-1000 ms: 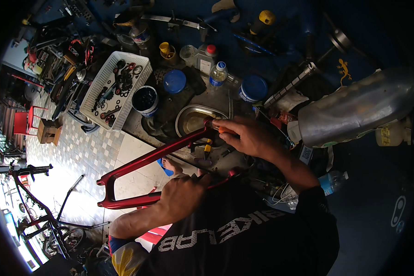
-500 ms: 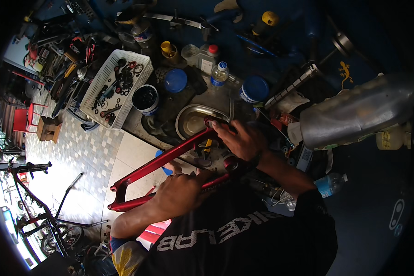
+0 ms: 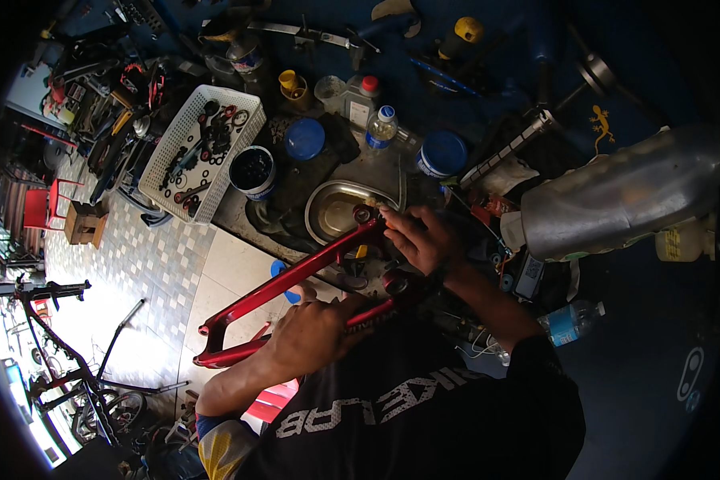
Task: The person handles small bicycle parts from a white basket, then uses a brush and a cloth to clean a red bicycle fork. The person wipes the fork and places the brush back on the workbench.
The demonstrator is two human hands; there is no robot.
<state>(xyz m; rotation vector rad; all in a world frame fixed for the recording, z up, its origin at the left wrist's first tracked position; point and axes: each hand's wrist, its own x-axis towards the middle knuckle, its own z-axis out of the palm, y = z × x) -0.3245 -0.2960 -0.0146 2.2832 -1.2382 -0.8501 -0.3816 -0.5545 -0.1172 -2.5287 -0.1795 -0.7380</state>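
Observation:
A glossy red bicycle swingarm (image 3: 284, 278) lies slantwise before my chest, its forked end low on the left and its pivot end up on the right. My left hand (image 3: 310, 334) is closed round its lower tube, the index finger and thumb raised toward the gap between the tubes. At the upper pivot end, my right hand (image 3: 420, 240) has its fingers bent and pressed against the outer side, next to the round pivot hole. Whether anything small sits under those fingertips is hidden. Beyond the pivot end stands a shallow metal bowl (image 3: 315, 216).
A white perforated basket (image 3: 156, 178) holds small black parts and rings. Near it are an open tub of dark grease (image 3: 254, 173), blue lids (image 3: 305, 139) and bottles (image 3: 382, 128). A large clear plastic container (image 3: 624, 196) lies at right; a bike frame (image 3: 64, 352) stands lower left.
My right fingers have slid off the pivot hole toward the right and lower, leaving the hole in view. The swingarm has shifted slightly right; my left hand keeps its grip.

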